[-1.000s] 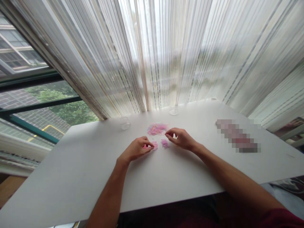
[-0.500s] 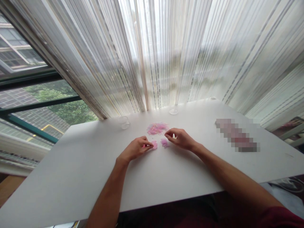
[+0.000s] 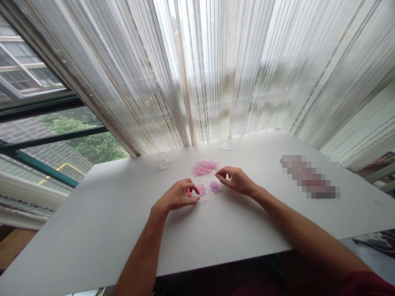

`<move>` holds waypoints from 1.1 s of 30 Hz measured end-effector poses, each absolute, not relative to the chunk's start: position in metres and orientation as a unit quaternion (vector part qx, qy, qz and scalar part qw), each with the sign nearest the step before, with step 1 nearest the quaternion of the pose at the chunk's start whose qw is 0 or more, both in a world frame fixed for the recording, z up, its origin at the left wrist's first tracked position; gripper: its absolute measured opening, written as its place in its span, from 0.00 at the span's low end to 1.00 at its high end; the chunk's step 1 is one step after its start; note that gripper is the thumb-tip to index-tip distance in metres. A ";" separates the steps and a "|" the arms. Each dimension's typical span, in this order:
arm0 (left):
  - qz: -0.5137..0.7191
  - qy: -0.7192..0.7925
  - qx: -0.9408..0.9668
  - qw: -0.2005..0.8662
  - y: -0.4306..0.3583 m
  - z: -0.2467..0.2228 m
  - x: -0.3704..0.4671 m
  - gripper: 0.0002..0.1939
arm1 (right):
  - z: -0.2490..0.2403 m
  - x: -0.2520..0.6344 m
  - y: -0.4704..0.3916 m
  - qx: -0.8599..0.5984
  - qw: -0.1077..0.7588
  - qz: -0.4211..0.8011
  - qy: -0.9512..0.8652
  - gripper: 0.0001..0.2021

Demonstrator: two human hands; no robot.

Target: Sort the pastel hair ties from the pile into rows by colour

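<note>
A loose pile of thin pink and multicoloured strands or bands (image 3: 205,168) lies on the white table (image 3: 228,230); they are too small to tell their exact kind. Nearer me sit a light pink cluster (image 3: 201,189) and a purple cluster (image 3: 214,187), side by side. A deeper pink patch (image 3: 189,192) shows partly behind the fingers of my left hand (image 3: 182,195). That hand is open, thumb and forefinger apart, with a small pink piece (image 3: 204,202) just beyond the thumb tip. My right hand (image 3: 233,179) is pinched at the pile's right edge; whatever it holds is hidden.
Two clear round containers or lids stand near the back edge, one at left (image 3: 163,160) and one further right (image 3: 226,146). A blurred-out elongated object (image 3: 308,176) lies on the right. Striped sheer curtains (image 3: 210,82) hang behind the table.
My left thumb and forefinger have parted from their pinch. A small pink piece now lies below the light pink cluster. My right hand stays nearly in place, still pinched.
</note>
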State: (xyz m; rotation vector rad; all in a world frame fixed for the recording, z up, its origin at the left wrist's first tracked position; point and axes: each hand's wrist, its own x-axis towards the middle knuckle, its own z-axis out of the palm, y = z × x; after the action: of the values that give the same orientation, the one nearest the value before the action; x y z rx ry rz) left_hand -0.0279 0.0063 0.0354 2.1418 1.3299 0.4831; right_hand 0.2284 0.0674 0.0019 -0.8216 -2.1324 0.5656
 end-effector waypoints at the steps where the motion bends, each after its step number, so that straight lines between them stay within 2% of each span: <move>1: 0.174 0.498 0.800 0.287 0.006 0.036 -0.028 0.09 | 0.002 0.228 0.067 -0.322 0.383 0.221 -0.837 0.08; 11: 0.125 0.494 0.806 0.302 0.003 0.036 -0.017 0.11 | 0.000 0.229 0.069 -0.324 0.382 0.220 -0.837 0.07; 16: 0.173 0.551 0.767 0.280 0.005 0.049 -0.058 0.12 | 0.003 0.230 0.068 -0.325 0.382 0.220 -0.837 0.08; 20: 0.160 0.589 0.742 0.277 0.008 0.051 -0.088 0.14 | 0.005 0.230 0.068 -0.327 0.382 0.220 -0.836 0.08; 33: 0.128 0.579 0.746 0.301 0.008 0.045 -0.067 0.13 | 0.002 0.230 0.069 -0.332 0.370 0.228 -0.837 0.09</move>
State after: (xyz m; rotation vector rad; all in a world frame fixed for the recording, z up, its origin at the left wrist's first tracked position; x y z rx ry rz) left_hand -0.0669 0.0078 0.0450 1.9799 1.5366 0.3400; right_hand 0.2296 0.0689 0.0019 -0.8526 -2.1479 0.5858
